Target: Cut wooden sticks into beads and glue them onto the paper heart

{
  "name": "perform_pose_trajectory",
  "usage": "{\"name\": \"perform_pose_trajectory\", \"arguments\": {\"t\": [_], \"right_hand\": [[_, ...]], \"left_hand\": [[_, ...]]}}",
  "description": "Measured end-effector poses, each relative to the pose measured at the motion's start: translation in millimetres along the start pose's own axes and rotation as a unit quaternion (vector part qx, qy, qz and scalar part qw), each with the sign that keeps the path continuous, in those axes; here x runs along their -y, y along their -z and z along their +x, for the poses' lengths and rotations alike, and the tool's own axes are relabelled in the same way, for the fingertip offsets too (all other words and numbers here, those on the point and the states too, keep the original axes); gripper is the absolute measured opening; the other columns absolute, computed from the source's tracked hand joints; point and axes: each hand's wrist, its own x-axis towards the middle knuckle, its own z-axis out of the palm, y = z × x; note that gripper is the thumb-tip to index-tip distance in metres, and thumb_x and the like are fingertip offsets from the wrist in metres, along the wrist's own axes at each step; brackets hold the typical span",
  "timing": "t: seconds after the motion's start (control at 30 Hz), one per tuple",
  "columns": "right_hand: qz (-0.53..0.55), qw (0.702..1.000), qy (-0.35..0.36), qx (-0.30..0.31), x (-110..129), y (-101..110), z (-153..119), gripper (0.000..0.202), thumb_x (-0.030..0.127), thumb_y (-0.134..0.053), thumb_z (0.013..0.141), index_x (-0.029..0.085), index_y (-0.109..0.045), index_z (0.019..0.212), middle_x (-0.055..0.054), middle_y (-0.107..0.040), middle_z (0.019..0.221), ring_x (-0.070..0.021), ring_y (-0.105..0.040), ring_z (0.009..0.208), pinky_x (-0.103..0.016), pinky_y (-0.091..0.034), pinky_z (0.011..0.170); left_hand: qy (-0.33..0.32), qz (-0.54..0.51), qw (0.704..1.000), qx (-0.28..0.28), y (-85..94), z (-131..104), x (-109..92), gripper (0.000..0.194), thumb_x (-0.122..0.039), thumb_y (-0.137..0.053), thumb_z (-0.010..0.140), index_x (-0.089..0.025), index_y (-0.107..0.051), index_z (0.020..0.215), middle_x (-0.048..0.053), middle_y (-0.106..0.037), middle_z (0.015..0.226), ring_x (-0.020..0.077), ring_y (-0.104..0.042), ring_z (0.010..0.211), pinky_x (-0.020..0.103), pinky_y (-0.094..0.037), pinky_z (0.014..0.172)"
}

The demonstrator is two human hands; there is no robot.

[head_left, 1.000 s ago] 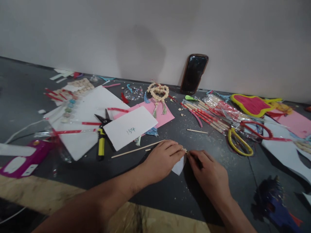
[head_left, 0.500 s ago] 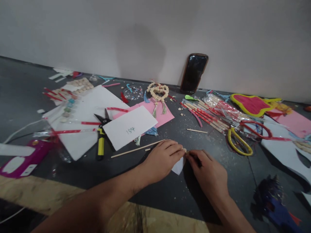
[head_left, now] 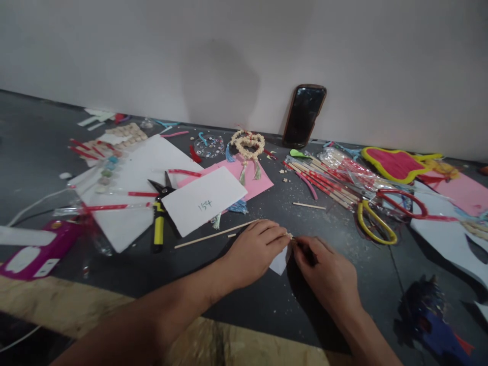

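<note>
- The left hand [head_left: 259, 250] lies palm down with its fingers close together, fingertips at a small pale piece [head_left: 290, 236]; its thumb is hidden, so I cannot tell whether it grips.
- The right hand [head_left: 328, 277] is narrow, thumb and forefinger pinching the right end of that piece.
- The small pale piece sits between the 2 hands, just above the dark tabletop [head_left: 251, 310] or on it (too little shows to tell which).
- A folded white paper [head_left: 280, 263] pokes out below the left fingers.
- A long thin stick [head_left: 213, 234] runs out to the left from behind the left hand, a short stub [head_left: 232, 235] just beside it.
- Further left, yellow-handled pliers [head_left: 158, 223] lie beside a white card [head_left: 206, 200] marked 154.
- Beyond, 2 beaded loops [head_left: 249, 148] with tassels rest partly on pink paper [head_left: 262, 184].
</note>
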Motion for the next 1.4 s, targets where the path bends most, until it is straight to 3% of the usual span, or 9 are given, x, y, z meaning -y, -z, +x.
{"name": "perform_pose_trajectory", "arguments": {"t": [0.57,1.4], "right_hand": [[-0.017,1.000,0.023,-0.010,-1.8,-2.6,-1.4,0.024,0.034,-0.041,0.088,0.026,-0.063,0.094,0.002,-0.067,0.084,-0.0111,-0.061,0.067,-0.022,-0.037,0.053],[-0.005,0.999,-0.032,0.017,1.9,-0.6,0.7,0.018,0.042,-0.049,0.082,0.028,-0.061,0.084,0.003,-0.066,0.077,-0.0133,-0.060,0.063,-0.023,-0.033,0.049]], "left_hand": [[-0.004,-0.003,1.000,0.003,0.3,1.0,0.1,0.035,-0.012,-0.042,0.086,-0.012,-0.047,0.121,0.009,-0.055,0.119,0.0206,-0.045,0.112,0.040,-0.039,0.096],[0.001,0.004,1.000,-0.003,0.2,0.8,-0.2,0.033,-0.015,-0.043,0.086,-0.013,-0.049,0.119,0.008,-0.056,0.116,0.0196,-0.045,0.110,0.038,-0.038,0.097]]}}
